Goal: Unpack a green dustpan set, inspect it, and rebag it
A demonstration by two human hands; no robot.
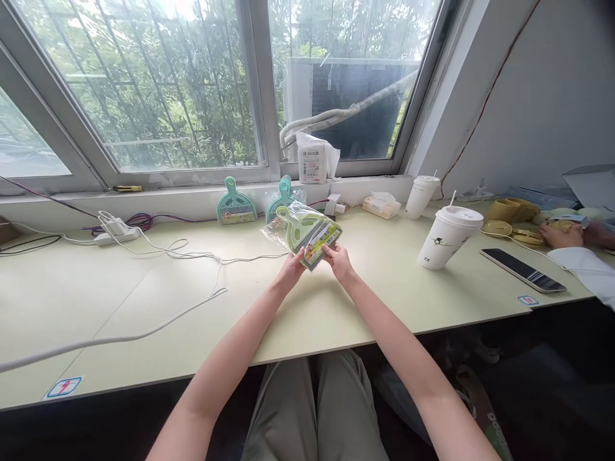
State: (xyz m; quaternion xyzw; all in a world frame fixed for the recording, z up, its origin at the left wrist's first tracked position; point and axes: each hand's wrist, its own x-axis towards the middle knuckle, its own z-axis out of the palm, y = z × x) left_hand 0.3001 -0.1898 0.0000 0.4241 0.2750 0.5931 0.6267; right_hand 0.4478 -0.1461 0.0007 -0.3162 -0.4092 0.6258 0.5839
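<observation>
A green mini dustpan and brush set (307, 232) in clear plastic wrap is held tilted above the table. My left hand (291, 269) grips its lower left corner, and my right hand (339, 261) pinches the lower right edge by the printed label. Both hands have their fingers closed on it. Behind it, a teal dustpan set (284, 202) leans by the window wall, partly covered by the held one. Another teal dustpan set (235, 203) stands upright to its left.
White cables and a power strip (118, 235) lie on the left of the table (182, 314). To the right are two white paper cups (444, 240), a tissue pack (381, 205) and a phone (523, 270). Another person's hands (562, 235) are at the far right, near yellow pieces.
</observation>
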